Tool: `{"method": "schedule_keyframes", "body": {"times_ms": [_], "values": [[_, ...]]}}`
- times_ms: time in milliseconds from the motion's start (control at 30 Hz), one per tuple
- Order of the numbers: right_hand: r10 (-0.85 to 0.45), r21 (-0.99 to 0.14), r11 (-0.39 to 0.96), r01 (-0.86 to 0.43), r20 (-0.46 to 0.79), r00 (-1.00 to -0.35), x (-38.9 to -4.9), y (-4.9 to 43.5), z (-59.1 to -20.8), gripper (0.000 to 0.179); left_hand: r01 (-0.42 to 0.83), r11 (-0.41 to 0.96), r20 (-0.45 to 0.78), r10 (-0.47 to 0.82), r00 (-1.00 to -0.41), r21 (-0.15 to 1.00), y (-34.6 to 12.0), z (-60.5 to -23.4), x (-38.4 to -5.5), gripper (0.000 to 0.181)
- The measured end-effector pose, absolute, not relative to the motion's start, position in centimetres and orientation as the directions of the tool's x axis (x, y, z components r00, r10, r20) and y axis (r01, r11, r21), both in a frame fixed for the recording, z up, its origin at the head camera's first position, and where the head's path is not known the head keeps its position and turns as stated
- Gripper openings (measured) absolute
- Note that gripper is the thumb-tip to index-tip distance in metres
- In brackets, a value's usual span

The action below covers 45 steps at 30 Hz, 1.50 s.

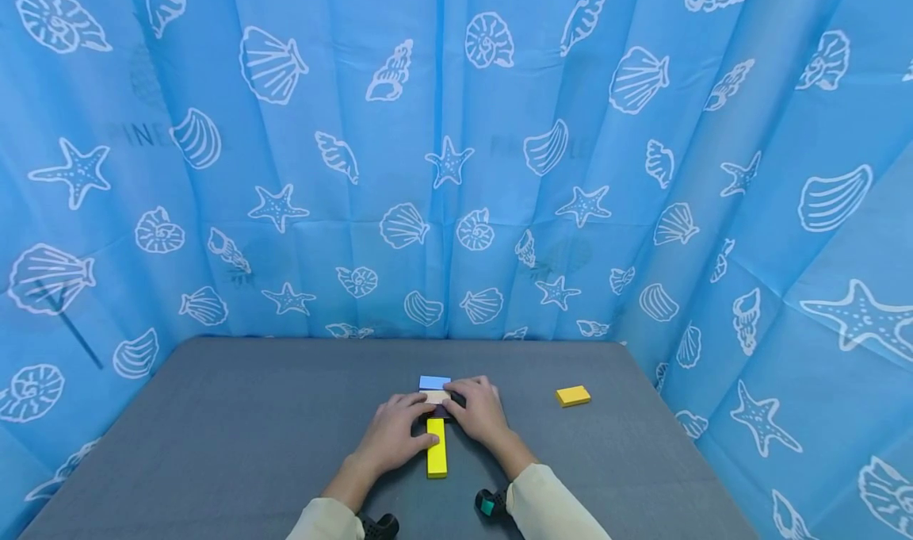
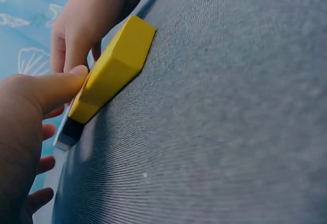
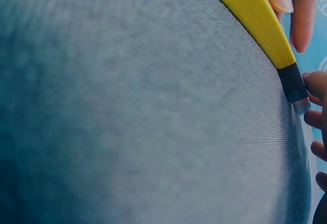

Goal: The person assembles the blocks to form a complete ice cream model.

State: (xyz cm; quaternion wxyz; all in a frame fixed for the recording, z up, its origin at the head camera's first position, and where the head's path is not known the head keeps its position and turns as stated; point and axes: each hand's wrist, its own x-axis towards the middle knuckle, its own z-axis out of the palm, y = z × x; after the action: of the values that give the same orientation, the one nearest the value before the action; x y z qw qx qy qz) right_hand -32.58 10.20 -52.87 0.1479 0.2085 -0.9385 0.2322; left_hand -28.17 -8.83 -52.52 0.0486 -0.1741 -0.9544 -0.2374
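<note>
Several blocks lie in a line on the grey table: a long yellow block (image 1: 437, 453), a dark block (image 1: 444, 413), a cream block (image 1: 437, 396) and a light blue block (image 1: 434, 382) farthest away. My left hand (image 1: 392, 435) lies along the left side of the row. Its thumb touches the yellow block (image 2: 115, 66), and its fingertips rest by the left end of the cream block. From the right, my right hand (image 1: 479, 413) brings thumb and forefinger to the right end of the cream and dark blocks. Its fingers partly cover those blocks.
A separate orange-yellow block (image 1: 573, 396) lies on the table (image 1: 271, 429) to the right of my hands. A blue curtain (image 1: 442, 167) with white shell and starfish prints hangs behind the table and along its sides.
</note>
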Motion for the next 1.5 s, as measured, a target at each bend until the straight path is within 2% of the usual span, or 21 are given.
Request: {"method": "schedule_keyframes", "body": {"times_ms": [200,867,1500], "values": [[-0.324,-0.377,0.798,-0.47,0.389,-0.863,-32.7,10.2,-53.0,0.033,0.374,0.835,0.189,0.325,-0.927,0.404,-8.9,-52.4,-28.9,0.061],[-0.303,-0.413,0.785,-0.461,0.394,-0.868,-32.4,10.7,-52.9,0.031,0.384,0.836,0.129,0.363,-0.923,0.392,-9.1,-51.9,-29.1,0.061],[-0.327,-0.333,0.814,-0.476,0.414,-0.85,-31.9,18.4,-50.7,0.027,0.354,0.846,0.132,0.329,-0.935,0.398,-9.1,-52.6,-29.2,0.06]]}}
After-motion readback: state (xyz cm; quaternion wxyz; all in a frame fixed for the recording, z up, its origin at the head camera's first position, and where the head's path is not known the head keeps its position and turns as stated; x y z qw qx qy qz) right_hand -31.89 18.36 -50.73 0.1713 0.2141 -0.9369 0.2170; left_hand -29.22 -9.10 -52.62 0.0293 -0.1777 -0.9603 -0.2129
